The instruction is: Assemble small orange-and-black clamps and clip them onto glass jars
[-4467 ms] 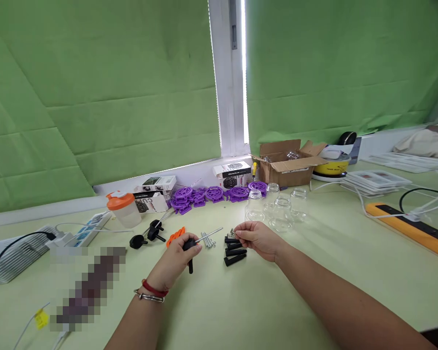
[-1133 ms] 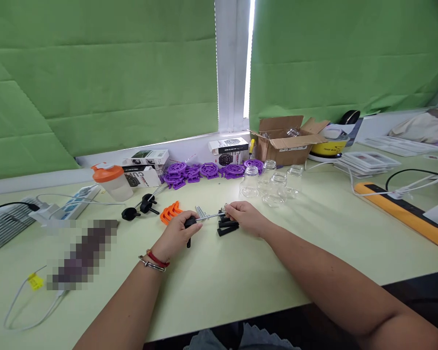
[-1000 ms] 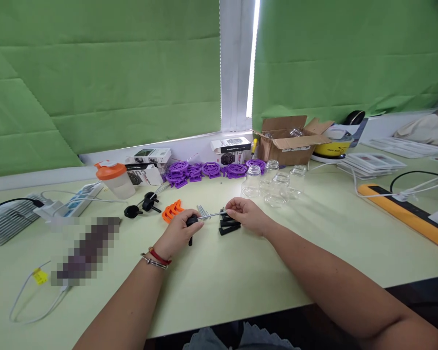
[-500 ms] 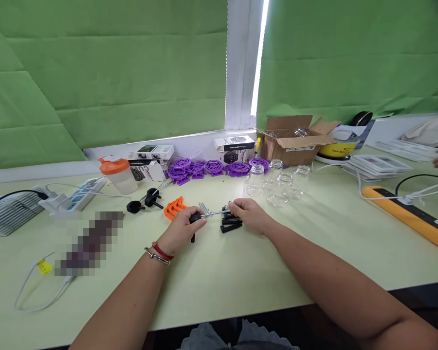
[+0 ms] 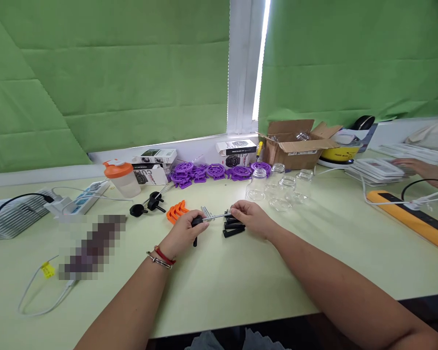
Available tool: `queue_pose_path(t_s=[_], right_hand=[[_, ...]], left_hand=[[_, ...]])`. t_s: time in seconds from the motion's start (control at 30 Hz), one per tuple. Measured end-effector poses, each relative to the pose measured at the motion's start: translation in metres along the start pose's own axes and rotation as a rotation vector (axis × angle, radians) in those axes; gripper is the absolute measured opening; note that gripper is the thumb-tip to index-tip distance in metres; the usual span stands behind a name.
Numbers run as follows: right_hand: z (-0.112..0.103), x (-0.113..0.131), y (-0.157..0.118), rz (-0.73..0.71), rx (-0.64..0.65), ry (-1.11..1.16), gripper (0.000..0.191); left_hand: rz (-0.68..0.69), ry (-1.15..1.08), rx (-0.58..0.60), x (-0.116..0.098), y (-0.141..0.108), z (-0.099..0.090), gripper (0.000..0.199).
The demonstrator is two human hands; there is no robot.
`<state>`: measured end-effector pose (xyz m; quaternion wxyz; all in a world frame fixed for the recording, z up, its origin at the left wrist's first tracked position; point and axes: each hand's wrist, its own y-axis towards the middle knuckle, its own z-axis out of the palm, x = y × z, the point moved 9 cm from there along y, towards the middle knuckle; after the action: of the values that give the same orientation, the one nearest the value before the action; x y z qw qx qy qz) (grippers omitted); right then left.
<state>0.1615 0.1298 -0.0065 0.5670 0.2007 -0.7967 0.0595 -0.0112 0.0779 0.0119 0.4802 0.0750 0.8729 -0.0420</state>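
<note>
My left hand (image 5: 182,233) is closed around a black crank-like part with a thin metal rod (image 5: 215,216) sticking out to the right. At the rod's far end, the thumb and fingers of my right hand (image 5: 251,218) are pinched together; whether they grip a small piece there is too small to make out. Black bar-shaped pieces (image 5: 234,233) lie just below the right fingertips. Loose metal rods (image 5: 206,212) rest behind the held rod. Left of them are curved orange pieces (image 5: 175,211), and farther left two black parts with rods (image 5: 155,201) lie on the table.
Purple discs (image 5: 216,171) line the back, near printed boxes (image 5: 237,154). Several clear jars (image 5: 287,192) stand at right before an open cardboard box (image 5: 299,155). An orange-lidded shaker (image 5: 122,180) and power strip (image 5: 89,197) are left. Another person's hand (image 5: 419,170) touches stacked white items (image 5: 374,171).
The view has shifted slightly. Both my hands keep nearly the same hold on the black part and its rod. At far right, the other person's hand has reached left to the white stack.
</note>
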Motion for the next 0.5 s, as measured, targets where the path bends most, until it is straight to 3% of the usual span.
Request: queue_pose_path(t_s=[0.13, 0.33, 0.5], right_hand=[[0.001, 0.004, -0.001, -0.05, -0.001, -0.018, 0.021], [0.004, -0.006, 0.0, 0.051, 0.008, -0.074, 0.043], [-0.005, 0.005, 0.0, -0.054, -0.04, 0.021, 0.024]], left_hand=[[0.026, 0.003, 0.0, 0.0, 0.001, 0.001, 0.022], [0.005, -0.015, 0.005, 0.002, 0.0, 0.001, 0.026], [-0.005, -0.026, -0.025, 0.0, 0.0, -0.003, 0.027]])
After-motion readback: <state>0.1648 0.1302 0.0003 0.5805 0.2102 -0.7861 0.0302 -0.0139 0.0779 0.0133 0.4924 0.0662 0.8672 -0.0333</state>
